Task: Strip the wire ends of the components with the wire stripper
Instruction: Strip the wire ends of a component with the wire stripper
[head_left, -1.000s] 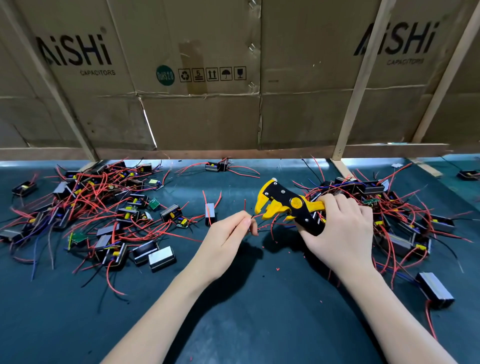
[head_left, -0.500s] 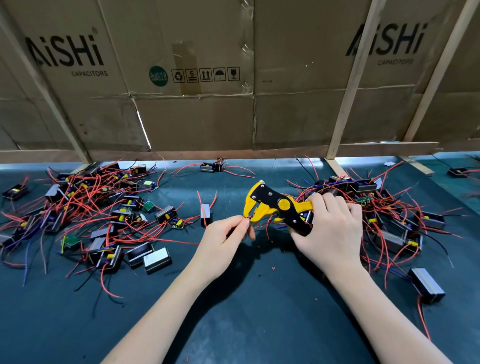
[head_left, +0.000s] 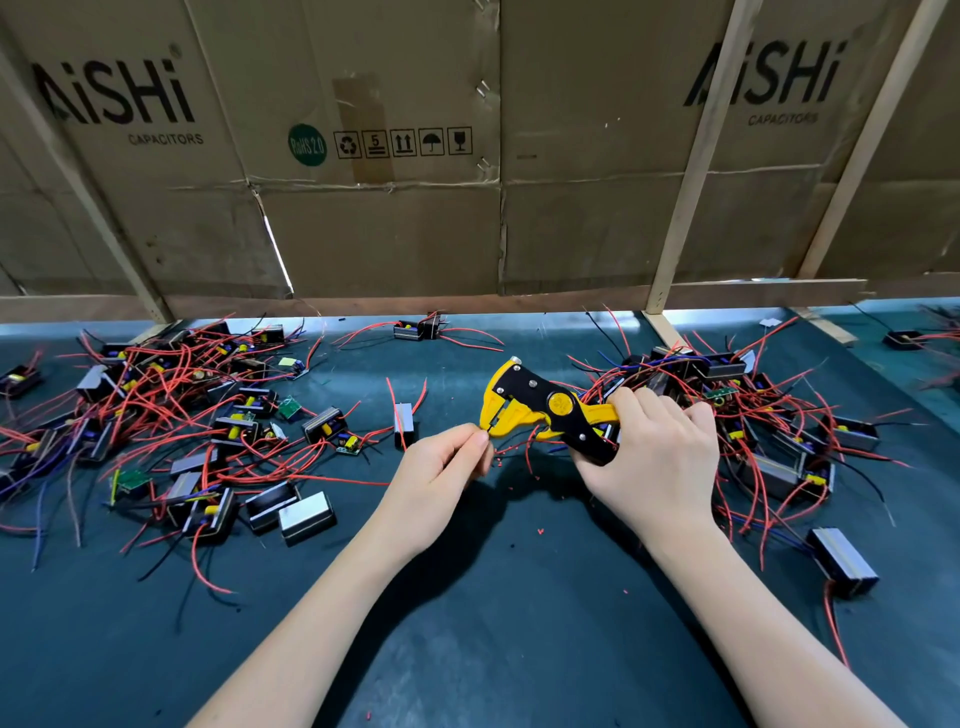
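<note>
My right hand (head_left: 657, 457) grips the handles of a yellow and black wire stripper (head_left: 540, 408), whose jaws point left over the dark mat. My left hand (head_left: 441, 467) pinches a thin red wire end (head_left: 527, 451) right at the stripper's jaws. The wire curves back under the tool toward my right hand; the component it belongs to is hidden there. A heap of black boxed components with red wires (head_left: 171, 415) lies at the left. Another heap of components (head_left: 769, 415) lies at the right, behind my right hand.
A cardboard wall (head_left: 395, 218) with wooden slats closes off the far edge of the green mat (head_left: 467, 623). One single component (head_left: 404, 423) stands near the middle, another component (head_left: 841, 558) lies at the right. Small red insulation scraps (head_left: 540, 531) dot the mat.
The view shifted slightly. My left hand stays pinched at the stripper's jaws; both hands and the tool hold nearly the same pose.
</note>
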